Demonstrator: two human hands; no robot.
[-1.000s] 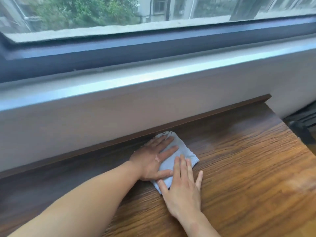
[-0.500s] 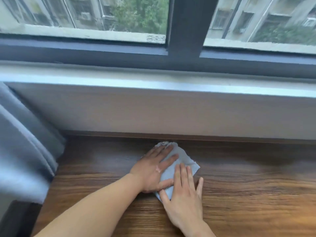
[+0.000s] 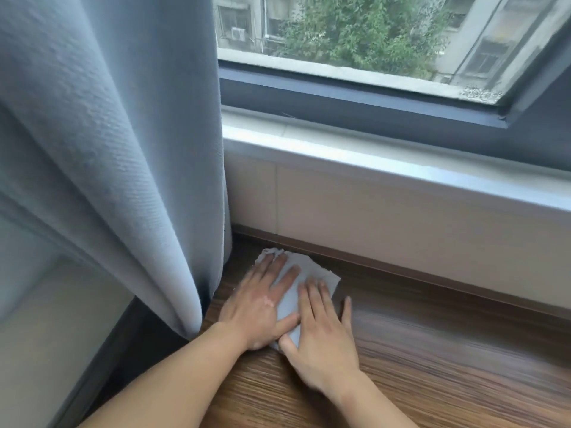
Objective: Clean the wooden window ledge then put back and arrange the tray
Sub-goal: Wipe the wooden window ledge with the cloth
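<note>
A pale blue cloth [image 3: 312, 274] lies flat on the dark wooden window ledge [image 3: 448, 350], close to the ledge's back strip. My left hand [image 3: 262, 301] presses on the cloth's left half with straight, spread fingers. My right hand [image 3: 321, 335] lies flat on its right half, fingers straight and the little finger on the wood. Both hands sit side by side, thumbs nearly touching. No tray is in view.
A grey-blue curtain [image 3: 117, 143] hangs at the left, its hem just left of my left hand at the ledge's end. Behind the ledge rises a cream wall panel [image 3: 401, 220] under a white sill [image 3: 370, 156] and a dark window frame [image 3: 355, 103].
Both hands have slid the cloth leftwards along the ledge, from near its right end to beside the curtain. The hands' pose on the cloth is unchanged.
</note>
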